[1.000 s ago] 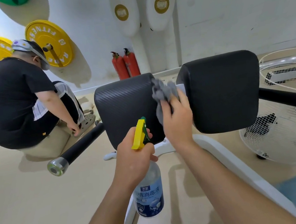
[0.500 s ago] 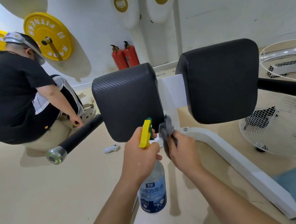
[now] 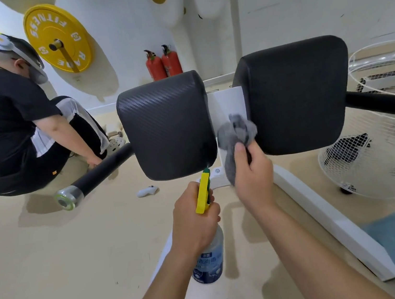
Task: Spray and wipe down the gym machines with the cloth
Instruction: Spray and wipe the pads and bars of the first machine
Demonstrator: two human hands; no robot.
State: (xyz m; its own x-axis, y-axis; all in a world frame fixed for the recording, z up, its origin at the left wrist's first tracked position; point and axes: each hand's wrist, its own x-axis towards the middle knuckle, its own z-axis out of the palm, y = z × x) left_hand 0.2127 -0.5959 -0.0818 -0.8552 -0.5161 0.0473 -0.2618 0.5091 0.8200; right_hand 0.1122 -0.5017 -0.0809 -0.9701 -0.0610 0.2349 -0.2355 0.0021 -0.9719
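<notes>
My left hand (image 3: 193,221) is wrapped round the neck of the spray bottle (image 3: 209,260), hiding the neck and the trigger; only the yellow and green spray head above my fist and the clear body below it show. My right hand (image 3: 253,179) pinches the grey cloth (image 3: 237,132) between thumb and curled fingers, which cover its lower folds. The fan (image 3: 380,150) and the machine's right bar are cut off by the frame edge. The bottle's blue label carries white writing too small to read; a yellow weight plate (image 3: 57,38) on the wall reads "FITNESS", its second word unclear. The cloth bunches above my right fingertips, against the white post (image 3: 226,101) in the gap between the left pad (image 3: 167,125) and the right pad (image 3: 294,94); whether it touches either pad I cannot tell. The bottle hangs upright below the left pad, its nozzle just under the pad's lower edge.
</notes>
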